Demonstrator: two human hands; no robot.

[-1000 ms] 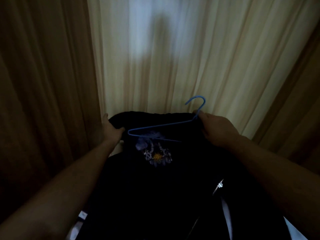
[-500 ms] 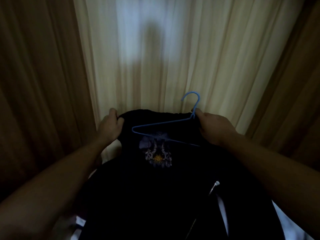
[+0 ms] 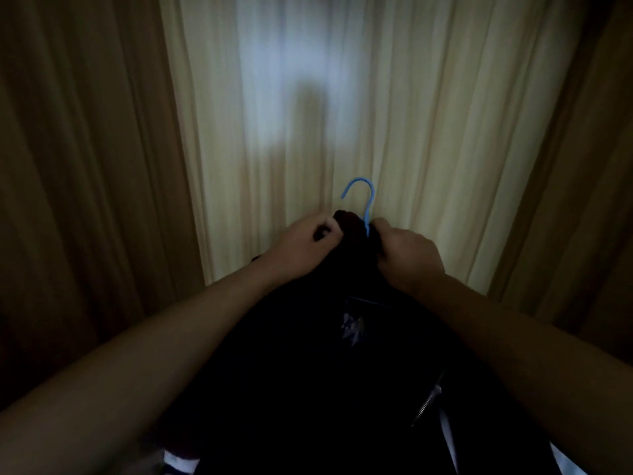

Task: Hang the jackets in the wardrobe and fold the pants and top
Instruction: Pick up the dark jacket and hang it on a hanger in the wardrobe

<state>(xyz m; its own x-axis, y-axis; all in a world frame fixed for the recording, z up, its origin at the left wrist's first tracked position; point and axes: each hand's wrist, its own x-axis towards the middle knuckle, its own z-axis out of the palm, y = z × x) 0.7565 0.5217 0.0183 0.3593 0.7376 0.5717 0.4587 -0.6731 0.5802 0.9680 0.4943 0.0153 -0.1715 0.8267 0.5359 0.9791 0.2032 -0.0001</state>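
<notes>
Centre frame: left hand [image 3: 305,241] curled, pinching the collar of the dark jacket [image 3: 308,371]. Just beside it, right hand [image 3: 407,258] closed round the neck of the blue hanger [image 3: 363,200], hook sticking up. Jacket draped down to lower centre. Behind, pale curtain [image 3: 428,132].

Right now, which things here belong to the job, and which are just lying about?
In the job: jacket, hanger, left hand, right hand.
Just there: curtains.
</notes>
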